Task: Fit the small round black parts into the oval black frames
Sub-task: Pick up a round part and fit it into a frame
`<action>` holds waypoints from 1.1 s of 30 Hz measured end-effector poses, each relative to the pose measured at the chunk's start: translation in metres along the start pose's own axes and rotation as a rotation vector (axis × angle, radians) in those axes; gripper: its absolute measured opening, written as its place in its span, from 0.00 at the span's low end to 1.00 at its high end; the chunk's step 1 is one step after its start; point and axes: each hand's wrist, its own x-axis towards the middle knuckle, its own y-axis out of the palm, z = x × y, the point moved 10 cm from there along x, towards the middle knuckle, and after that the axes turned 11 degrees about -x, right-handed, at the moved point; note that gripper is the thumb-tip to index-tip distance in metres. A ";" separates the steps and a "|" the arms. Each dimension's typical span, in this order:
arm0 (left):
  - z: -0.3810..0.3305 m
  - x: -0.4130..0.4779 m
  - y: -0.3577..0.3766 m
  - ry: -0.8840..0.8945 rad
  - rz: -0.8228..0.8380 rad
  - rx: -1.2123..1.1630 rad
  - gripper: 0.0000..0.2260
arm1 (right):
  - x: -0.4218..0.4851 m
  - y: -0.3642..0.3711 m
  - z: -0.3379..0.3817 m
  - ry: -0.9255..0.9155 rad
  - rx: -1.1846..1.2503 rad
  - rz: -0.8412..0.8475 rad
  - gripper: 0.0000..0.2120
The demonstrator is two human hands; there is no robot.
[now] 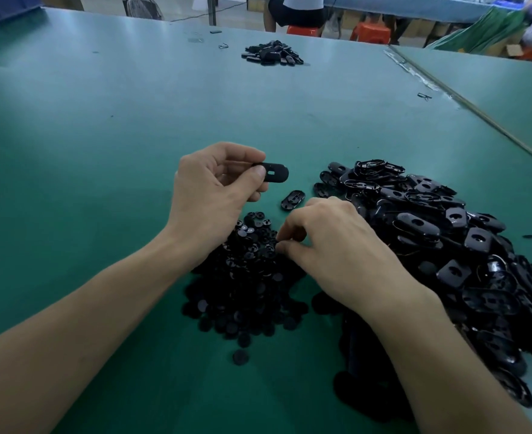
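Two hands work over the green bench [101, 126]. The left hand [214, 189] pinches one oval frame [275, 172] by its end, lifted clear. The right hand [330, 242] curls its fingertips onto the heap of round parts [245, 283]; I cannot tell whether they grip one. The pile of frames [446, 245] lies just right.

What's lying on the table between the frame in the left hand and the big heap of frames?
One loose oval frame lies alone on the green table, between the held frame and the big heap, in the head view.
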 end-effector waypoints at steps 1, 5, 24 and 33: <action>0.000 0.000 -0.001 -0.003 -0.007 -0.003 0.08 | 0.000 -0.001 -0.002 0.011 0.034 -0.007 0.05; 0.002 0.000 -0.001 -0.017 -0.004 -0.001 0.08 | -0.001 -0.005 -0.009 0.045 0.165 -0.044 0.04; 0.005 -0.002 0.000 -0.020 0.019 0.023 0.08 | -0.002 -0.002 -0.001 -0.084 0.365 -0.026 0.02; 0.003 -0.002 0.002 -0.020 0.020 0.029 0.09 | -0.002 -0.001 0.005 -0.119 0.365 0.006 0.03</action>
